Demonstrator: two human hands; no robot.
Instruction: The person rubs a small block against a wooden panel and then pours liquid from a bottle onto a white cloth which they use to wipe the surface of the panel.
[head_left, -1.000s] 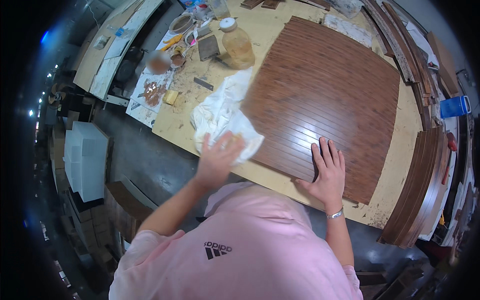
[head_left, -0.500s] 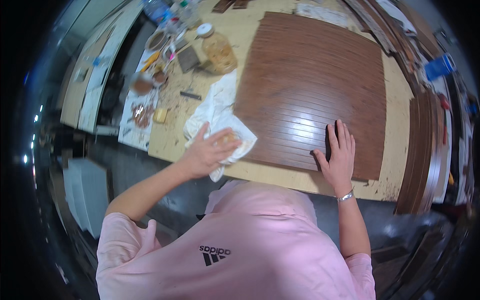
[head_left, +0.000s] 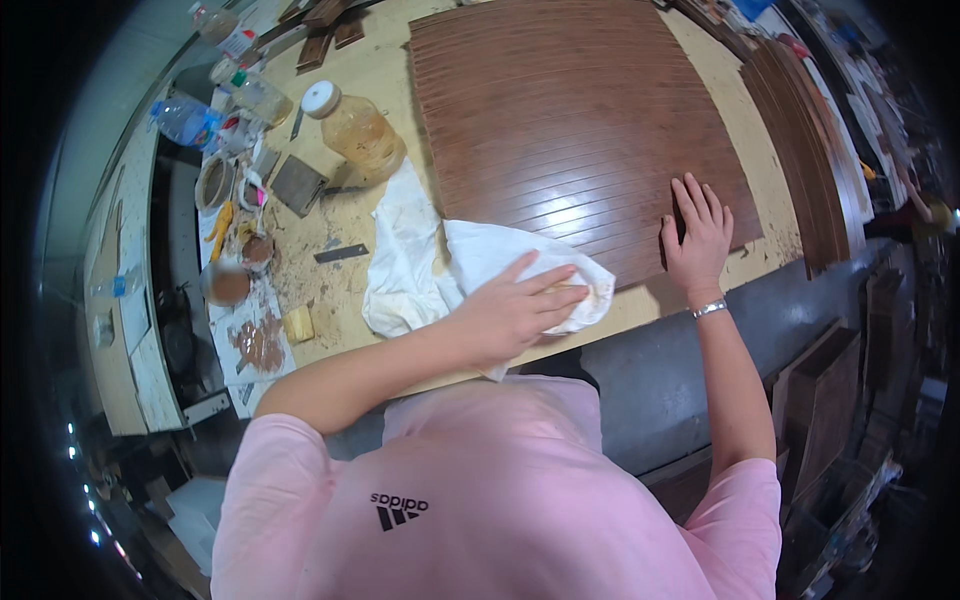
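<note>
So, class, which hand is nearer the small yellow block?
Left. The left hand is right of the yellow block, on the white cloth; the right hand is farther right, on the brown board.

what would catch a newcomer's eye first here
The large brown grooved panel on the yellowish table likely stands out first, with a bright glare toward its near side. Next come the left hand, on a white cloth at the panel's near edge, and the right hand, flat near its near right corner.

The panel (head_left: pixel 560 120) is brown with dark stripes, the cloth (head_left: pixel 500 250) white, stained yellowish.
</note>
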